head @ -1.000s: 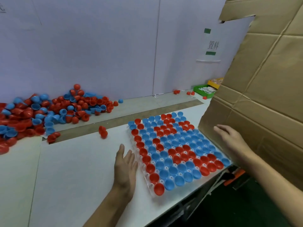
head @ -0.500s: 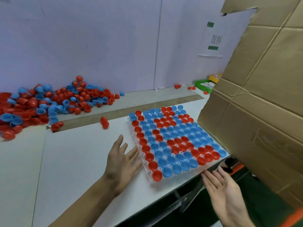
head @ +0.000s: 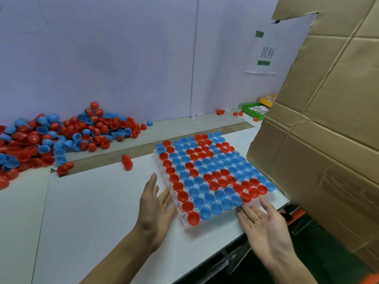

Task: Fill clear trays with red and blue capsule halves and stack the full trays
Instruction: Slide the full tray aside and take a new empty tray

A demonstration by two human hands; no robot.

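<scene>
lying flat on the white surface, the clear tray is full of red and blue capsule halves, open sides up. its long axis runs from the near edge of the surface away toward the back wall, skewed a little to the left, with one short end close to the person and the far short end toward the brown strip that crosses the surface.

the left hand lies along the tray's left long edge, fingers straight and slightly spread, fingertips touching or just beside the rim; this grip is flat and has hold of nothing. the right hand comes in at the tray's near right corner, palm up and fingers straight, their tips at the tray's near edge, whether under it or just against it cannot be told; this grip is also wide open and closes on nothing. the tray sits between the two hands.

a big loose pile of capsule halves lies at the far left against the wall, well apart from the tray, with two stray red halves between the pile and the tray. a tall cardboard sheet leans at the right, just beside the tray's right long edge. farther back stand a green bin and a yellow bin, a few red halves near them. the pale wall carries a paper sign with green marks.
</scene>
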